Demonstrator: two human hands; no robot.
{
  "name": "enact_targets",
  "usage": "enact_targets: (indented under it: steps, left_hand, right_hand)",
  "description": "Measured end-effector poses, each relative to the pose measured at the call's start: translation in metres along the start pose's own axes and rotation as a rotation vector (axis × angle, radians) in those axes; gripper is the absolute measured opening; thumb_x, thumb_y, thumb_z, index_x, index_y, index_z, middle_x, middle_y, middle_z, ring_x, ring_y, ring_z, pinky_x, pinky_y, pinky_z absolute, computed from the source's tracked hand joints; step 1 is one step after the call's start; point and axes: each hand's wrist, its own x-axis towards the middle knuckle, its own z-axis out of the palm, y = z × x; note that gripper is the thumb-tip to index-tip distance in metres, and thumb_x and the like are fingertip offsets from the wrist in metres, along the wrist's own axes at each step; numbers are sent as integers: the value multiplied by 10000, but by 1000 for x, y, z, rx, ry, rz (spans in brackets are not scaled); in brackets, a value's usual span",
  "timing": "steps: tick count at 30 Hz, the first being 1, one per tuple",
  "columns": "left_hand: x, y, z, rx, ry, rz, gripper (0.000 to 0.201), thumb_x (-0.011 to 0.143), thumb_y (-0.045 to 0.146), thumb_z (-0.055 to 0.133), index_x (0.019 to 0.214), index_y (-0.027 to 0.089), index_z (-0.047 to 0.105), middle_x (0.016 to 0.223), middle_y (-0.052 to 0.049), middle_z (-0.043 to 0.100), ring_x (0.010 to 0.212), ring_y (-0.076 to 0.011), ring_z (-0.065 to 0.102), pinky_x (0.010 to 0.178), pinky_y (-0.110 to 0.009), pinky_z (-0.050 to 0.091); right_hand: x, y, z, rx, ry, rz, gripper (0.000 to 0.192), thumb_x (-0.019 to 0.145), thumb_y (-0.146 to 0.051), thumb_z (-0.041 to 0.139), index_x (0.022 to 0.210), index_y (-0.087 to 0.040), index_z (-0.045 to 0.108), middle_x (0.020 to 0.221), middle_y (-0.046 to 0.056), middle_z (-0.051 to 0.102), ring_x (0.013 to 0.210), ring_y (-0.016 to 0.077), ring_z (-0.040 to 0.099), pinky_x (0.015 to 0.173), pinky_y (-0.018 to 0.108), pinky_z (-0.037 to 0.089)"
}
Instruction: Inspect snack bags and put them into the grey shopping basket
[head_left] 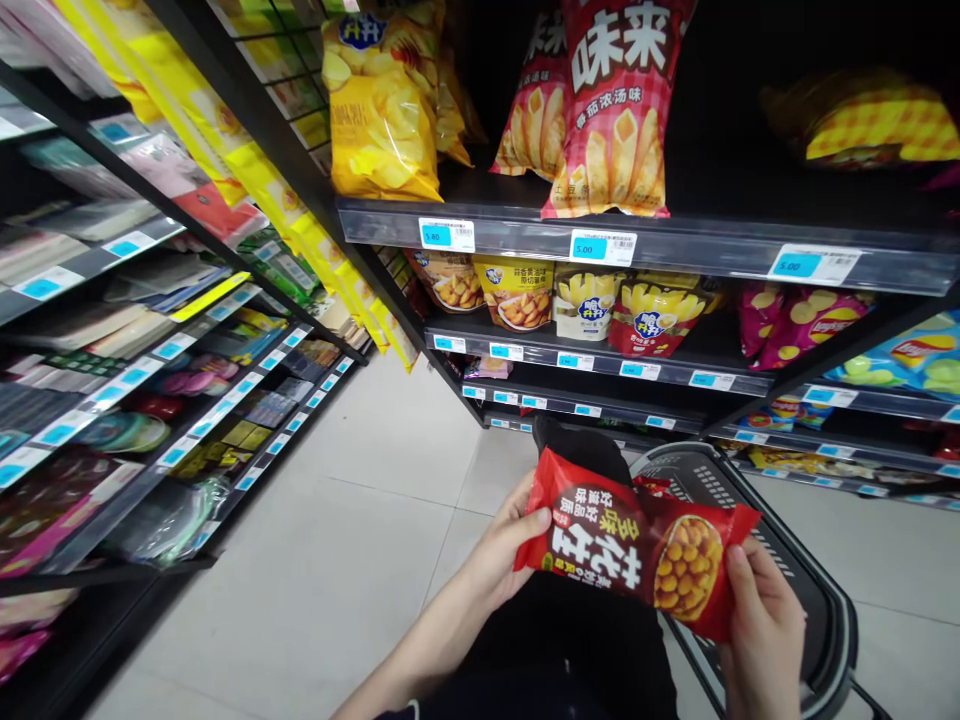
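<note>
Stretched sideways between both hands is a red bag of peanuts (600,540), with white and yellow lettering and a picture of round nuts near its right end. My left hand (517,525) pinches the left end, thumb on top. Gripping the opposite end is my right hand (765,610), its thumb pressed on the front and the other fingers hidden behind. Below the bag stands a dark grey shopping basket (814,590), partly covered by the bag and my right hand. A small red packet (652,486) shows just behind the bag, at the basket's edge.
A snack shelf (675,250) ahead carries a yellow chip bag (386,110), a red-pink potato snack bag (615,110) and several smaller pouches. Price tags line its edges. Another shelf (150,370) with packaged goods runs along the left. Pale floor tiles (360,500) lie between them.
</note>
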Motion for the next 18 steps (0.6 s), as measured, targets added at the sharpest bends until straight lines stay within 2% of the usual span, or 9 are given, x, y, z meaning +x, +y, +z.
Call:
enact_targets:
  steps: [4, 8, 11, 14, 16, 18]
  left_hand:
    - [-4, -2, -10, 4, -6, -160, 450, 632, 290, 765, 1023, 152, 590, 992, -118, 663, 882, -249, 640, 760, -350, 517]
    - [-5, -12, -10, -38, 15, -246, 416, 643, 353, 756, 945, 123, 586, 957, -134, 671, 870, -272, 647, 714, -402, 549]
    - [-4, -28, -3, -54, 149, -241, 415, 705, 441, 679, 945, 125, 556, 927, -135, 672, 779, -286, 661, 565, -436, 567]
    - [-4, -43, 4, 18, 264, -177, 432, 765, 488, 587, 943, 97, 547, 818, -137, 673, 659, -282, 658, 450, -430, 553]
    - [-4, -47, 5, 42, 290, -140, 446, 778, 504, 558, 936, 87, 552, 779, -138, 669, 616, -273, 651, 422, -413, 544]
    - [-5, -45, 2, -12, 220, -146, 453, 798, 516, 521, 986, 106, 559, 881, -152, 671, 700, -281, 657, 478, -420, 553]
  right_hand:
    - [3, -2, -5, -25, -33, -9, 277, 725, -416, 659, 841, -185, 560, 772, 25, 635, 623, 164, 591, 502, 227, 462]
    - [18, -15, -10, -196, -137, 28, 318, 699, -450, 669, 822, -171, 579, 725, 39, 632, 584, 173, 576, 480, 242, 462]
    - [31, -32, -5, -331, -178, 9, 339, 687, -478, 667, 771, -157, 597, 649, 30, 611, 526, 151, 537, 446, 226, 427]
    - [37, -45, 5, -427, -199, -42, 352, 703, -507, 639, 711, -159, 589, 571, 6, 572, 500, 131, 502, 432, 206, 386]
    - [39, -47, 9, -471, -213, -68, 351, 719, -516, 616, 697, -167, 582, 545, -10, 551, 498, 124, 492, 439, 201, 378]
    - [43, -45, 9, -503, -207, -126, 334, 731, -504, 605, 707, -171, 588, 553, -14, 548, 504, 119, 483, 451, 201, 377]
